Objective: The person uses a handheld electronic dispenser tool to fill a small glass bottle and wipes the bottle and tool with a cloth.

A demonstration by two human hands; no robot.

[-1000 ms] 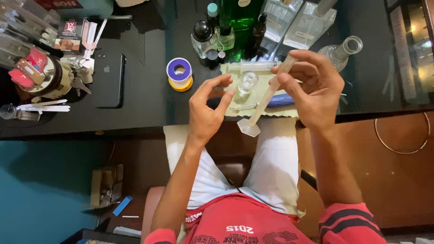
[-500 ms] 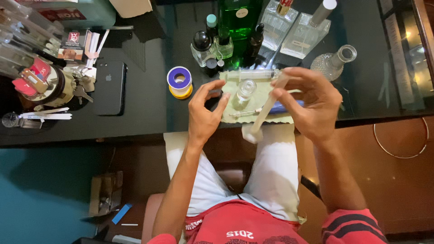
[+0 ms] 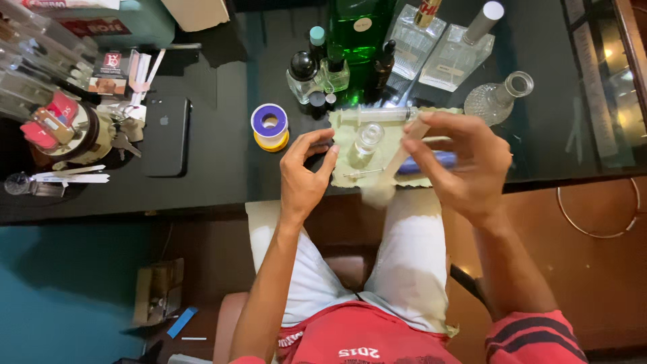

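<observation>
Since half a second ago the plunger (image 3: 396, 165) has dipped a little, its flat end now blurred over the near edge of the worktop (image 3: 216, 162), and the left hand (image 3: 304, 174) has edged closer to the small glass vial (image 3: 366, 138); a second ago both hands sat slightly higher and the flat end showed sharp. That plunger is a long, pale, translucent plastic rod with a wide flat foot at its lower end. It runs slantwise from the right hand (image 3: 465, 168) down toward the person's lap. Its upper end is clamped between the right thumb and fingers (image 3: 431, 121), with the rest of the rod sticking out free below them. The left hand holds nothing that can be seen: its thumb and fingers are curled and slightly apart, tips just beside the vial, whether touching it cannot be told. The vial stands upright on a pale green cloth (image 3: 347, 135), with a clear syringe barrel (image 3: 377, 114) lying across the cloth's far edge and a thin metal needle (image 3: 360, 173) near its front edge. A roll of white tape (image 3: 269, 126) sits left of the cloth, and a dark phone (image 3: 167, 135) lies farther left.
</observation>
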